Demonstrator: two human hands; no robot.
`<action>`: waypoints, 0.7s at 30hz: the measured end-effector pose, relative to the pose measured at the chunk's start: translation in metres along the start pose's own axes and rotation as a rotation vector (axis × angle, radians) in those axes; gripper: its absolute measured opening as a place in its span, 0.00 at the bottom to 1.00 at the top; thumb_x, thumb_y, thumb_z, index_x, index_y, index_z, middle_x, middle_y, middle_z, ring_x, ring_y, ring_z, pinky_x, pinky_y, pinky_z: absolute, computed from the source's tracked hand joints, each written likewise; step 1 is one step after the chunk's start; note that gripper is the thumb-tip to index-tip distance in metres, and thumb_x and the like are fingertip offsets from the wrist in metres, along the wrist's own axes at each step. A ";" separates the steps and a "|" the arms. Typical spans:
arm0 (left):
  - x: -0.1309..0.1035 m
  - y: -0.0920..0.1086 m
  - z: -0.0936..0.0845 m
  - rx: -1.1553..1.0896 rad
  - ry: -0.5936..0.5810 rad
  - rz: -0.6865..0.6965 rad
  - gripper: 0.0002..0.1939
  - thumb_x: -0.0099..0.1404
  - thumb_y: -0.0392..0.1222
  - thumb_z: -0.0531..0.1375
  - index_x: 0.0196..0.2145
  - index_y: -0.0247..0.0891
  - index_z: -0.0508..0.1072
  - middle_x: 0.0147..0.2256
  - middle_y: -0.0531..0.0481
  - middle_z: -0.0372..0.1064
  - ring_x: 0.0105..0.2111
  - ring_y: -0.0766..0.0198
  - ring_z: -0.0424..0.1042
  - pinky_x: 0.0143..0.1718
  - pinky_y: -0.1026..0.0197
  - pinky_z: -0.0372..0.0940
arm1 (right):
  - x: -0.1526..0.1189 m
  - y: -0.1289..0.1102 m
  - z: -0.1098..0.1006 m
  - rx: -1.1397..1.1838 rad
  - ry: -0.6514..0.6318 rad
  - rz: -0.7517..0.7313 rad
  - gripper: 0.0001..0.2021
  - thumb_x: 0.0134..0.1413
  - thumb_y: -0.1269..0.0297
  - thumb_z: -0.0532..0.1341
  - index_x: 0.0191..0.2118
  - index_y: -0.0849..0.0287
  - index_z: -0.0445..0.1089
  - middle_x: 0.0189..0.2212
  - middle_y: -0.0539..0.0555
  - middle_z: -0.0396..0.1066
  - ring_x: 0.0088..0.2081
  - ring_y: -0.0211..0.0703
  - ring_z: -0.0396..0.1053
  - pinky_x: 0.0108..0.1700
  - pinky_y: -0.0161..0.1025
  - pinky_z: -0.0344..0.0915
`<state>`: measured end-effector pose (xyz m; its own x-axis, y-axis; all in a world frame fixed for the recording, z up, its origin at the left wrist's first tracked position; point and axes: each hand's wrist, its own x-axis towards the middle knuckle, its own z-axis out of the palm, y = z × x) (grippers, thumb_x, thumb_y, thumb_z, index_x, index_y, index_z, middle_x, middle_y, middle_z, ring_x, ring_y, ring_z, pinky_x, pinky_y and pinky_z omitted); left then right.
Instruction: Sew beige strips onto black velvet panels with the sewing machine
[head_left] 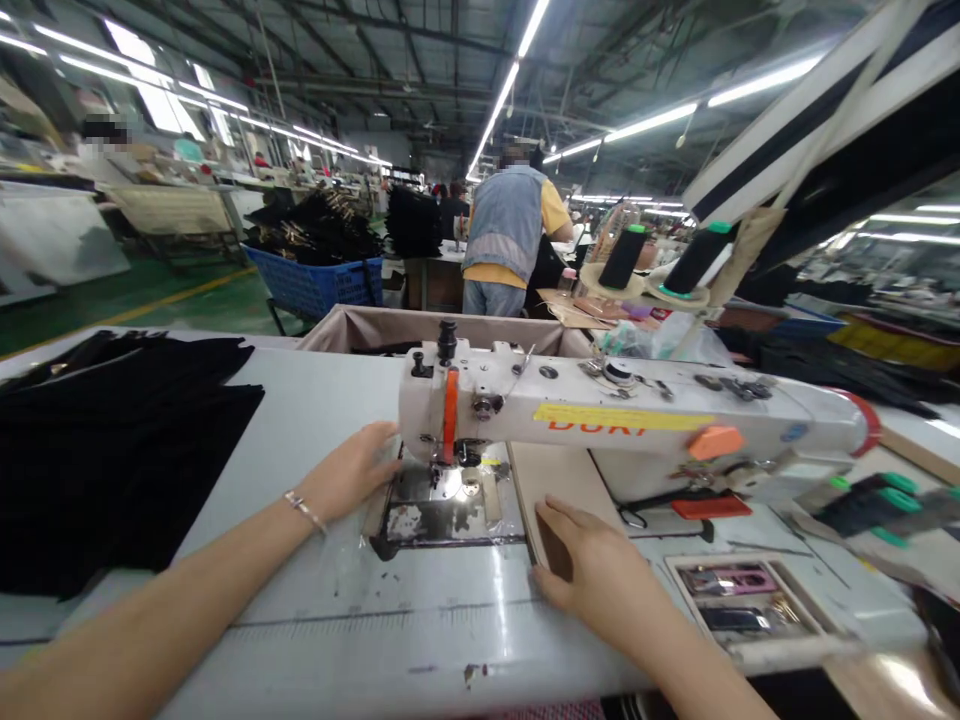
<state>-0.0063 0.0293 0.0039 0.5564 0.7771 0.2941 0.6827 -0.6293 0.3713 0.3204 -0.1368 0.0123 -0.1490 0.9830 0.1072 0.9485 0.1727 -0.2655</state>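
Observation:
A white industrial sewing machine (630,405) stands across the table in front of me. My left hand (360,465), with a bracelet at the wrist, reaches to the left side of the machine's head. Its thumb and fingers are apart, and some fingertips are hidden behind the head. My right hand (592,555) lies with spread fingers on a beige panel (559,480) right of the needle. Between my hands is the shiny metal needle plate (450,515), with the presser foot (436,475) above it. I see no fabric under the foot.
Black fabric pieces (112,450) are stacked at the left. A tray (750,600) of small tools is set into the table at the right. Black thread cones (622,258) stand behind the machine. Beyond are a blue basket (319,285) of dark garments and a person (504,225) facing away.

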 end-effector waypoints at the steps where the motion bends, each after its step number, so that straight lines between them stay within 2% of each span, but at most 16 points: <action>1: -0.014 0.003 0.000 -0.001 -0.008 -0.024 0.22 0.69 0.48 0.54 0.57 0.38 0.67 0.55 0.40 0.68 0.55 0.46 0.68 0.57 0.45 0.64 | 0.000 0.000 -0.002 0.002 -0.003 -0.007 0.33 0.48 0.62 0.66 0.62 0.61 0.65 0.60 0.62 0.65 0.58 0.56 0.64 0.61 0.52 0.61; 4: -0.048 0.013 -0.001 -0.015 -0.051 -0.071 0.24 0.69 0.50 0.55 0.59 0.38 0.65 0.58 0.40 0.66 0.56 0.47 0.68 0.59 0.45 0.62 | -0.001 0.004 -0.007 -0.022 -0.016 0.003 0.37 0.45 0.57 0.70 0.63 0.57 0.64 0.62 0.62 0.62 0.61 0.59 0.61 0.62 0.56 0.57; 6: -0.062 0.018 -0.003 -0.038 -0.073 -0.076 0.25 0.69 0.51 0.55 0.60 0.39 0.65 0.59 0.41 0.65 0.57 0.48 0.67 0.60 0.45 0.61 | -0.002 0.007 -0.011 -0.033 -0.043 0.004 0.36 0.46 0.57 0.71 0.63 0.56 0.64 0.62 0.61 0.62 0.60 0.58 0.62 0.62 0.55 0.58; 10: -0.071 0.019 0.000 -0.041 -0.075 -0.090 0.23 0.70 0.52 0.54 0.58 0.40 0.67 0.61 0.42 0.63 0.59 0.48 0.65 0.63 0.45 0.57 | -0.001 0.006 -0.020 -0.063 -0.059 -0.083 0.35 0.48 0.59 0.68 0.62 0.60 0.64 0.59 0.61 0.66 0.55 0.52 0.69 0.58 0.44 0.65; 13: -0.070 0.012 0.007 -0.030 -0.059 -0.092 0.22 0.70 0.53 0.53 0.56 0.40 0.70 0.60 0.42 0.63 0.58 0.49 0.65 0.62 0.46 0.58 | 0.001 0.002 -0.017 -0.114 -0.016 -0.114 0.33 0.48 0.64 0.66 0.61 0.63 0.65 0.57 0.63 0.68 0.52 0.53 0.72 0.55 0.43 0.67; 16: -0.070 0.005 0.012 -0.020 -0.037 -0.076 0.22 0.70 0.54 0.53 0.55 0.39 0.71 0.59 0.42 0.65 0.57 0.50 0.66 0.61 0.47 0.60 | 0.001 0.001 -0.011 -0.173 0.058 -0.092 0.28 0.50 0.74 0.61 0.59 0.67 0.66 0.55 0.66 0.69 0.50 0.55 0.73 0.53 0.46 0.69; 18: -0.071 0.007 0.011 -0.013 -0.027 -0.063 0.22 0.71 0.53 0.52 0.55 0.39 0.71 0.59 0.41 0.65 0.58 0.50 0.66 0.62 0.46 0.60 | -0.007 -0.002 -0.010 -0.204 0.121 -0.075 0.26 0.53 0.79 0.56 0.59 0.69 0.66 0.56 0.67 0.68 0.53 0.55 0.71 0.56 0.50 0.67; 20: -0.075 0.016 0.007 -0.008 0.003 -0.036 0.21 0.72 0.51 0.50 0.56 0.38 0.69 0.60 0.42 0.63 0.59 0.50 0.63 0.63 0.46 0.58 | -0.025 -0.016 -0.013 -0.223 0.267 -0.109 0.25 0.57 0.81 0.52 0.60 0.67 0.66 0.57 0.65 0.67 0.58 0.53 0.67 0.62 0.52 0.62; 21: -0.077 0.024 0.006 -0.009 0.030 -0.009 0.21 0.73 0.49 0.49 0.58 0.38 0.68 0.60 0.42 0.62 0.61 0.51 0.62 0.64 0.45 0.57 | -0.039 -0.027 -0.014 -0.228 0.385 -0.158 0.24 0.60 0.80 0.51 0.60 0.64 0.65 0.58 0.61 0.67 0.59 0.50 0.65 0.63 0.51 0.60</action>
<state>-0.0301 -0.0461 -0.0150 0.5354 0.7829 0.3169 0.6836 -0.6220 0.3819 0.3044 -0.1803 0.0291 -0.2230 0.8437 0.4884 0.9661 0.2583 -0.0051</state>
